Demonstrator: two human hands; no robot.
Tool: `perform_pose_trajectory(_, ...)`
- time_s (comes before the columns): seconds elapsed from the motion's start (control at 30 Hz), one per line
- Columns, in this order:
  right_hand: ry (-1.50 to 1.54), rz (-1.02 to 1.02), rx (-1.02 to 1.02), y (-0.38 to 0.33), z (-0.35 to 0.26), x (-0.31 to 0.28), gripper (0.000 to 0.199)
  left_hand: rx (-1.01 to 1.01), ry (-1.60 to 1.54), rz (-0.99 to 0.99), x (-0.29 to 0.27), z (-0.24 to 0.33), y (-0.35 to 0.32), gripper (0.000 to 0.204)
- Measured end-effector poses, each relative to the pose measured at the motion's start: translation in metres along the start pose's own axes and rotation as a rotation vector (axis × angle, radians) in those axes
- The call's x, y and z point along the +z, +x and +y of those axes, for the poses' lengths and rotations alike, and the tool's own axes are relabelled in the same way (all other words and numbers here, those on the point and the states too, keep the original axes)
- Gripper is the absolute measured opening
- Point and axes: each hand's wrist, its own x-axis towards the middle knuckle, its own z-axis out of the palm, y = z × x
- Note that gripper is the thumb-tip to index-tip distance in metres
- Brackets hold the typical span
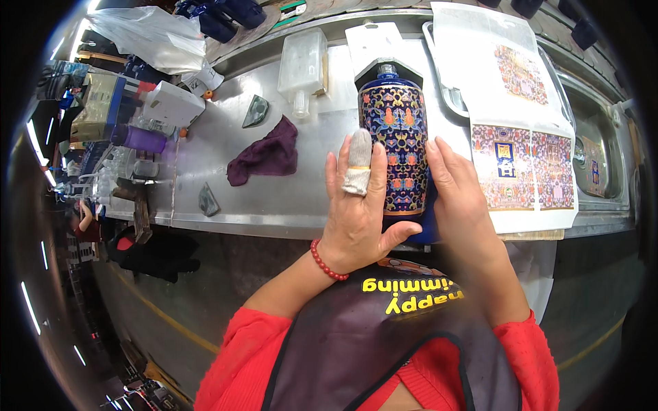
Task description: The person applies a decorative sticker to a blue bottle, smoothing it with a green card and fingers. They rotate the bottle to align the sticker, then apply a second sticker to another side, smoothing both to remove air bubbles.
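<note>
Both my hands clasp the blue patterned bottle [394, 137] at the worktop's [274, 198] front edge: left hand [355, 205] flat on it, right hand [456, 198] wrapping its side. Patterned decal sheets [524, 171] lie beside, so decorating looks unfinished.

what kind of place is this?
Likely a ceramics decorating workshop. Both hands, left hand and right hand, hold a blue patterned bottle over a steel bench, with matching printed pattern sheets and a wiping cloth alongside.
</note>
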Motion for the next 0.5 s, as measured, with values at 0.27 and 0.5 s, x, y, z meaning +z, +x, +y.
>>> perform_pose_trajectory(0.27, -0.063, -0.042, -0.008, -0.011, -0.003, 0.006, 0.069, 0.019, 0.06, 0.013, 0.009, 0.007, -0.012, 0.109)
perform_pose_trajectory(0.5, -0.063, -0.061, 0.006, -0.014, -0.005, 0.004, 0.072, 0.042, 0.08, -0.019, 0.009, 0.006, -0.016, 0.105)
